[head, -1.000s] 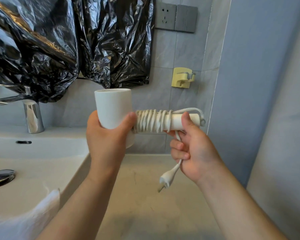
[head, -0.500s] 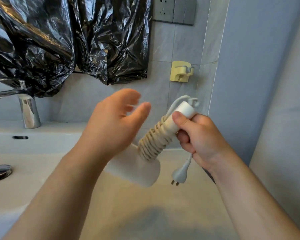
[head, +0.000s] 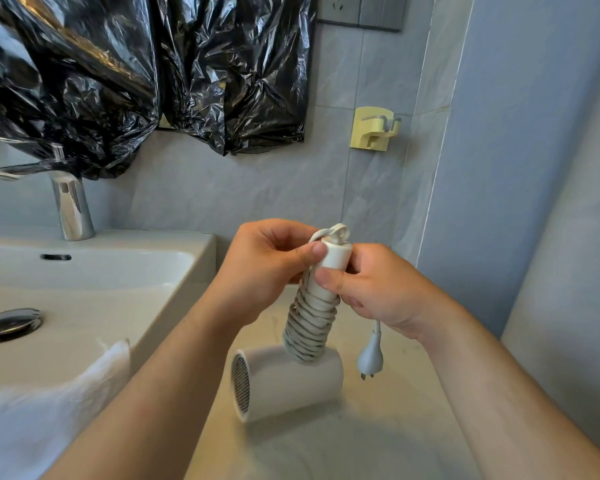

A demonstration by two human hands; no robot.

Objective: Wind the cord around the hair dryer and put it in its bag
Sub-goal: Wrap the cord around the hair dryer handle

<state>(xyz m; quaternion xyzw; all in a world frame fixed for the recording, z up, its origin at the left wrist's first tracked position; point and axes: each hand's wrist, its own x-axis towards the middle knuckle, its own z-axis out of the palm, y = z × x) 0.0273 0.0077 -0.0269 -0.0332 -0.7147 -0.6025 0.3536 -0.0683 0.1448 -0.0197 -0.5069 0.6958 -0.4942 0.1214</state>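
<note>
Pinching its handle top, left hand [head: 267, 268] and right hand [head: 378, 289] hold the white hair dryer [head: 291, 382], cord [head: 310, 327] coiled.

Left grip [head: 267, 268], right grip [head: 378, 292] bare; forearms [head: 160, 386] bare; thumbnails [head: 320, 250] short.

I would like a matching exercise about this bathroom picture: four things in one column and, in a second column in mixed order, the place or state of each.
Things:
1. plug
2. cord
3. yellow wall holder
4. faucet

Places or states:
A. wound around the handle of the hair dryer
B. fixed on the tiled wall
C. stands behind the basin of the sink
D. hangs below the right hand

Pairs: 1-D; 2-A; 3-B; 4-C
</note>
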